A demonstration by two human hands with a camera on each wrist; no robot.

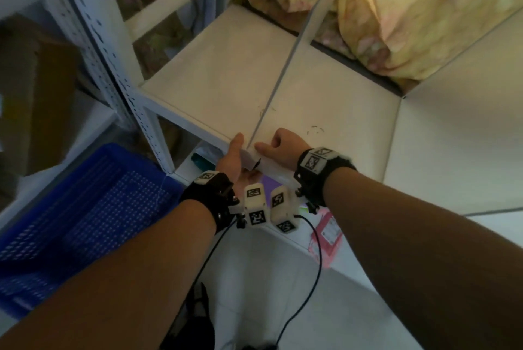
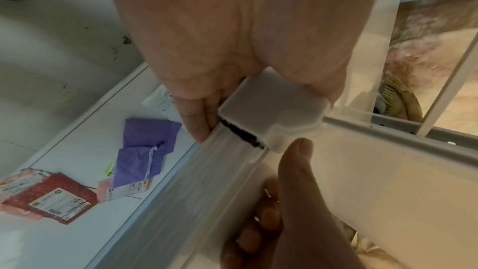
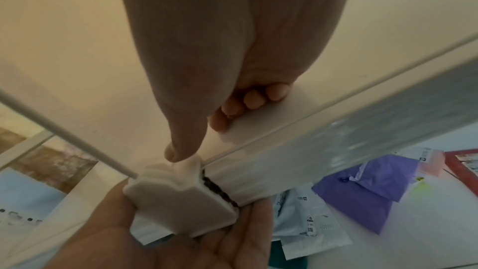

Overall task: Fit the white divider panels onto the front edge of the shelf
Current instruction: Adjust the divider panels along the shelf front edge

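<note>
A thin white divider panel (image 1: 285, 66) stands on edge across the white shelf (image 1: 212, 80), running back from its front edge (image 2: 194, 181). A white clip block (image 1: 250, 158) (image 2: 271, 109) (image 3: 175, 197) caps the panel's front end on that edge. My left hand (image 1: 235, 157) cups the clip from the front and below, with its thumb lying on the shelf top left of the panel. My right hand (image 1: 283, 145) rests on the shelf top right of the panel, fingers (image 3: 248, 99) curled, and its thumb tip (image 3: 175, 150) presses the clip's top.
A perforated steel upright (image 1: 107, 46) stands at the shelf's left corner, a blue crate (image 1: 85, 202) below it. Another white panel (image 1: 452, 123) walls the right side. Yellow bagged bedding (image 1: 424, 9) fills the back. Purple pouches (image 2: 147, 150) and packets lie on the lower shelf.
</note>
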